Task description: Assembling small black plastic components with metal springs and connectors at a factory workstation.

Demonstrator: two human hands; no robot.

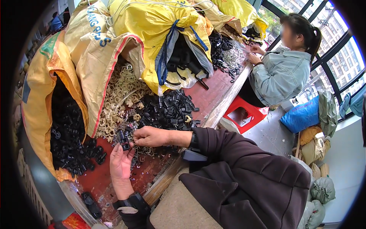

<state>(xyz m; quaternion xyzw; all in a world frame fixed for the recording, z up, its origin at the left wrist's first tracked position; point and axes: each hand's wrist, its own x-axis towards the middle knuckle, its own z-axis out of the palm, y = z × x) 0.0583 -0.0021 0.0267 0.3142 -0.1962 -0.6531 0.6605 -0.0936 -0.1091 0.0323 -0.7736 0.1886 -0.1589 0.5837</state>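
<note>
A small black plastic part (123,139) stands upright between the thumb and fingertips of my left hand (121,163). Close beside it on the right, my right hand (151,136) is closed with its fingers curled in; whatever they may hold is hidden. Behind both hands lies a heap of black plastic parts (169,108). Cream-coloured ring-shaped parts (121,89) spill out of a sack next to that heap. Small shiny metal pieces (139,157) are scattered beneath my hands on the red tabletop (150,173).
An orange sack (40,103) of black parts gapes at the left, and a yellow sack (148,34) holds larger black pieces. A co-worker in a denim jacket (284,76) handles small pieces at the far right. A red stool (246,114) and a blue bag (301,114) stand on the floor.
</note>
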